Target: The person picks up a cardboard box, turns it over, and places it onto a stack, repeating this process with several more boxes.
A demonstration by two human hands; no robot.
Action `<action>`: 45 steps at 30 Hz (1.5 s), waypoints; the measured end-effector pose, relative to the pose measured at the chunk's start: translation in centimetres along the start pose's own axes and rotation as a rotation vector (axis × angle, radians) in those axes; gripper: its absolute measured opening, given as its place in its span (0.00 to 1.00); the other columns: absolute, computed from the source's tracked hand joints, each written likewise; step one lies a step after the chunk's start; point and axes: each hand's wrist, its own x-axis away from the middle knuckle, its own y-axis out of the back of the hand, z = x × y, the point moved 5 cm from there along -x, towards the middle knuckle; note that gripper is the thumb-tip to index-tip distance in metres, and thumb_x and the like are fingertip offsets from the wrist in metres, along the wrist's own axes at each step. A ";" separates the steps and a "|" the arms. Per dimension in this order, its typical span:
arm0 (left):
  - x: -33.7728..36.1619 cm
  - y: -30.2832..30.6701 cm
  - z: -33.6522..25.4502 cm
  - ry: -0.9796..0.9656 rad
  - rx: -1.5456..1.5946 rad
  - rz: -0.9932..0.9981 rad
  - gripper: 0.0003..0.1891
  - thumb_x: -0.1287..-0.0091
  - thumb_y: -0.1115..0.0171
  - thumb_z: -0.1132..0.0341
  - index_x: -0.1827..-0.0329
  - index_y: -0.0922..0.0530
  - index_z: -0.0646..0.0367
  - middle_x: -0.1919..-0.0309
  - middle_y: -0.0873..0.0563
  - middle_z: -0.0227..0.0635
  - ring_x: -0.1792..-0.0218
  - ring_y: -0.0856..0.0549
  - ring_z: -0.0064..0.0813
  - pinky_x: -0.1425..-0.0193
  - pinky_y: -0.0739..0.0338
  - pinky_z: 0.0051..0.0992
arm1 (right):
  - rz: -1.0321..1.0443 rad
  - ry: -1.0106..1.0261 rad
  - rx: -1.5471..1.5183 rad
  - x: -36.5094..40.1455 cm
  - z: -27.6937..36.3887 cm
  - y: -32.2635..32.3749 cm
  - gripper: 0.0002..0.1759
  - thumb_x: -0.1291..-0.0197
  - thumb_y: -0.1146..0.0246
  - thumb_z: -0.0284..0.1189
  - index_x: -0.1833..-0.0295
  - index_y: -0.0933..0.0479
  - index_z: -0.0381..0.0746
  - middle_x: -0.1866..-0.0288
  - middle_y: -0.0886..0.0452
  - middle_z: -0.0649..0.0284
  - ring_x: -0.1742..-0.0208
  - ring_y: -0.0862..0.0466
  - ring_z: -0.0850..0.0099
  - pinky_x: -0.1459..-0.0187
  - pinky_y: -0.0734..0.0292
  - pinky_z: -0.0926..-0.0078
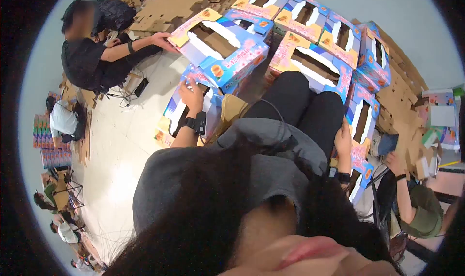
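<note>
My left hand [192, 97], a dark band and small device on its wrist, reaches over a blue and yellow printed carton [169, 117] beside my left leg. Its fingers are apart, fingertips right at the lower edge of a second peach-printed carton [231, 65]. That second carton has a large cut-out window with white edges and sits tilted over the one below. My right hand [343, 141] lies beside my right thigh, fingers stretched out along a carton [362, 115] on that side. Another windowed carton [312, 63] stands right in front of my knees.
A co-worker's hand [163, 41] touches the far left corner of the tilted carton. More cartons [302, 15] stand in rows ahead. Flattened brown cardboard [167, 7] is stacked behind and to the right. Another person's hand [395, 163] is at the right.
</note>
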 end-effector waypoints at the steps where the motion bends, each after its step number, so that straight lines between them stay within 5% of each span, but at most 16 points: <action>1: -0.2 -0.6 -0.6 0.030 0.203 0.146 0.30 0.31 0.49 0.43 0.39 0.27 0.62 0.45 0.22 0.51 0.48 0.20 0.43 0.43 0.32 0.51 | -0.011 -0.020 0.000 0.2 0.1 0.1 0.29 0.38 0.56 0.21 0.29 0.38 0.36 0.34 0.30 0.43 0.32 0.29 0.53 0.32 0.37 0.66; 2: -0.2 -1.4 -0.9 0.063 0.403 0.294 0.31 0.31 0.49 0.42 0.40 0.27 0.62 0.46 0.22 0.52 0.52 0.18 0.42 0.46 0.29 0.50 | -0.023 -0.024 -0.013 0.3 -0.5 -0.2 0.29 0.37 0.57 0.21 0.29 0.38 0.36 0.34 0.29 0.43 0.32 0.29 0.53 0.33 0.36 0.66; 3: -1.0 -2.4 -2.0 -0.059 0.330 0.467 0.42 0.34 0.55 0.30 0.28 0.38 0.55 0.49 0.21 0.47 0.59 0.18 0.38 0.47 0.30 0.47 | -0.034 -0.028 -0.024 0.3 -0.8 -0.6 0.29 0.37 0.57 0.22 0.29 0.38 0.36 0.35 0.29 0.43 0.33 0.29 0.53 0.33 0.36 0.66; 6: 0.9 -4.2 -3.0 0.335 0.272 0.895 0.58 0.45 0.51 0.22 0.27 0.46 0.66 0.43 0.24 0.55 0.50 0.18 0.46 0.48 0.27 0.48 | -0.066 -0.053 -0.001 0.3 -1.9 -0.9 0.27 0.35 0.57 0.24 0.30 0.37 0.35 0.37 0.27 0.42 0.35 0.26 0.53 0.35 0.34 0.66; 7: 1.4 -4.2 -3.5 0.414 0.216 1.028 0.66 0.53 0.54 0.16 0.24 0.57 0.63 0.41 0.26 0.55 0.47 0.20 0.50 0.46 0.27 0.47 | -0.089 -0.045 0.021 0.3 -2.1 -1.2 0.26 0.34 0.57 0.25 0.30 0.37 0.35 0.38 0.26 0.42 0.36 0.26 0.52 0.35 0.33 0.65; 10: 0.8 -6.2 -2.5 0.442 0.208 0.899 0.63 0.54 0.51 0.17 0.24 0.48 0.59 0.40 0.25 0.47 0.45 0.21 0.47 0.44 0.28 0.47 | -0.116 -0.072 -0.042 0.7 -2.7 -1.7 0.25 0.33 0.57 0.27 0.31 0.35 0.35 0.40 0.25 0.41 0.38 0.25 0.51 0.37 0.32 0.65; 11: 2.1 -3.4 -6.7 0.428 0.228 1.008 0.54 0.48 0.47 0.23 0.29 0.38 0.58 0.42 0.23 0.40 0.45 0.20 0.39 0.43 0.28 0.43 | -0.116 -0.090 -0.083 1.0 -2.8 -1.8 0.24 0.32 0.57 0.28 0.32 0.35 0.35 0.41 0.25 0.41 0.39 0.24 0.50 0.38 0.32 0.64; 16: 1.5 -3.8 -7.8 0.484 0.626 0.880 0.32 0.37 0.43 0.37 0.41 0.25 0.53 0.47 0.19 0.34 0.53 0.17 0.30 0.51 0.25 0.30 | -0.118 -0.150 -0.112 1.2 -3.7 -2.2 0.24 0.30 0.58 0.33 0.34 0.33 0.34 0.42 0.25 0.40 0.39 0.25 0.49 0.38 0.33 0.64; 18: 1.0 -3.5 -8.0 0.497 0.659 0.848 0.27 0.40 0.41 0.36 0.51 0.24 0.49 0.60 0.22 0.28 0.65 0.23 0.22 0.62 0.33 0.24 | -0.122 -0.158 -0.129 1.1 -4.0 -2.5 0.24 0.29 0.58 0.35 0.34 0.33 0.34 0.41 0.25 0.39 0.38 0.26 0.48 0.37 0.34 0.64; 20: 0.9 -3.5 -8.2 0.500 0.731 0.860 0.25 0.48 0.37 0.30 0.70 0.23 0.41 0.85 0.30 0.17 0.86 0.36 0.10 0.82 0.52 0.15 | -0.120 -0.166 -0.143 1.3 -4.6 -2.8 0.25 0.29 0.59 0.37 0.34 0.33 0.34 0.41 0.25 0.40 0.37 0.26 0.48 0.36 0.35 0.65; 25: 1.4 -2.0 -10.2 0.540 0.886 0.678 0.28 0.41 0.36 0.39 0.45 0.22 0.49 0.56 0.14 0.29 0.57 0.16 0.28 0.56 0.24 0.28 | -0.113 -0.186 -0.185 1.4 -4.8 -3.0 0.26 0.28 0.59 0.39 0.34 0.33 0.33 0.40 0.26 0.40 0.35 0.27 0.49 0.35 0.36 0.65; 36: 0.1 -3.9 -6.9 0.505 1.005 0.509 0.26 0.48 0.30 0.43 0.58 0.19 0.57 0.69 0.16 0.35 0.76 0.19 0.30 0.77 0.28 0.25 | -0.065 -0.254 -0.194 1.1 -5.7 -3.7 0.28 0.27 0.60 0.41 0.34 0.33 0.32 0.38 0.27 0.40 0.34 0.29 0.48 0.34 0.37 0.64; 38: 1.5 -2.5 -8.6 0.468 1.154 0.387 0.25 0.50 0.26 0.48 0.59 0.19 0.59 0.70 0.18 0.33 0.76 0.20 0.28 0.73 0.24 0.27 | -0.056 -0.268 -0.190 0.9 -7.1 -4.7 0.29 0.27 0.61 0.42 0.34 0.33 0.32 0.37 0.28 0.40 0.33 0.29 0.49 0.34 0.37 0.64; 39: 1.4 -2.4 -8.2 0.455 1.230 0.389 0.26 0.52 0.22 0.56 0.56 0.23 0.63 0.67 0.18 0.35 0.69 0.19 0.27 0.63 0.22 0.27 | -0.032 -0.288 -0.229 1.0 -7.1 -4.4 0.29 0.27 0.61 0.42 0.34 0.33 0.31 0.37 0.28 0.41 0.33 0.29 0.50 0.33 0.38 0.65; 42: -0.2 -2.0 -4.8 0.385 0.903 0.122 0.28 0.51 0.22 0.59 0.54 0.29 0.64 0.62 0.19 0.39 0.62 0.18 0.27 0.56 0.25 0.22 | 0.042 -0.335 -0.342 1.8 -3.7 -2.6 0.30 0.26 0.62 0.44 0.34 0.33 0.30 0.36 0.28 0.42 0.32 0.30 0.53 0.32 0.39 0.68; 45: -0.1 2.2 -10.3 0.027 0.854 0.119 0.31 0.53 0.20 0.59 0.56 0.33 0.63 0.61 0.22 0.39 0.55 0.19 0.30 0.54 0.26 0.24 | 0.121 -0.357 -0.350 2.0 -2.1 -1.7 0.31 0.26 0.62 0.45 0.34 0.34 0.29 0.36 0.28 0.44 0.31 0.31 0.55 0.31 0.40 0.70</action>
